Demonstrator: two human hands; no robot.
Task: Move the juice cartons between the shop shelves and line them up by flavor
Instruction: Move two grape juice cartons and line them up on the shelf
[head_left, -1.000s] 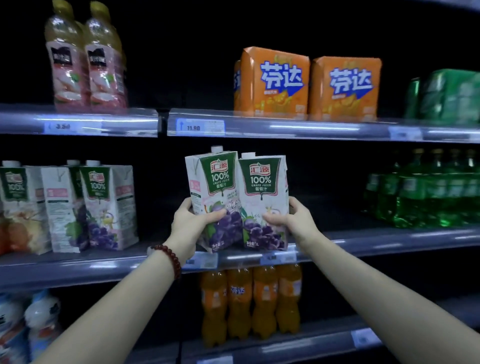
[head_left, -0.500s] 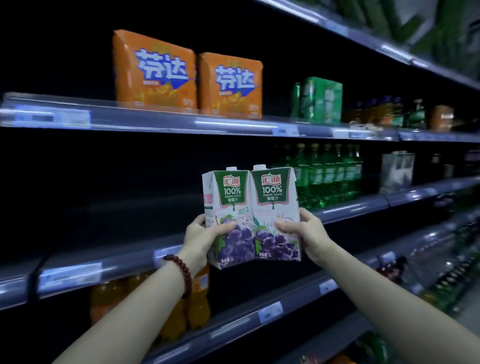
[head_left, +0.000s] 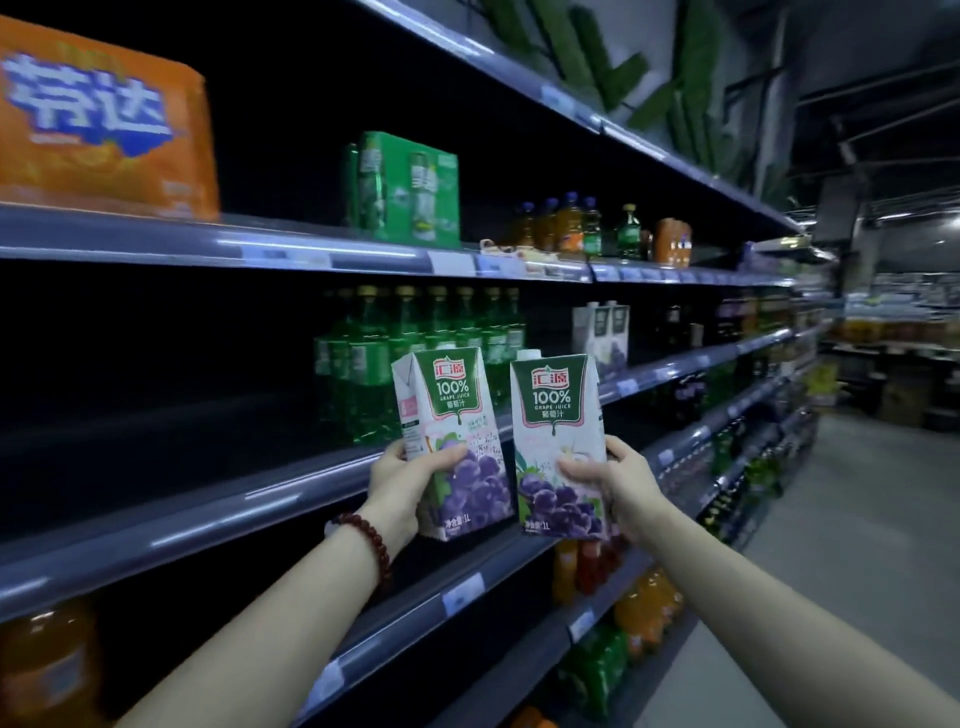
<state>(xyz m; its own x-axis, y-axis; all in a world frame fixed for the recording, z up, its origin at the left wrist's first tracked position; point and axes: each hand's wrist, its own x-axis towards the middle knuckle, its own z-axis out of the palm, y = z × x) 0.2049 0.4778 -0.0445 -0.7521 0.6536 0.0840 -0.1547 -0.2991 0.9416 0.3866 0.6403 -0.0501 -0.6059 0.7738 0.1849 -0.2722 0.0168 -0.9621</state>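
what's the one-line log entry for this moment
left hand: holds grape carton | right hand: holds second grape carton | cartons apart, upright, off shelf

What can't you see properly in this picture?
All in the head view:
- Cartons on the far shelf: too small to read the flavor.
- Orange pack: blurred, cut off by the left edge.
- Left-hand carton and right-hand carton: the left hand and right hand cover their lower sides.

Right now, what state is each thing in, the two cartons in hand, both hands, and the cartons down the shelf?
Left grape carton: held, tilted, cap hidden.
Right grape carton: held, upright.
Left hand: grips left carton.
Right hand: grips right carton.
Shelved cartons: standing side by side.
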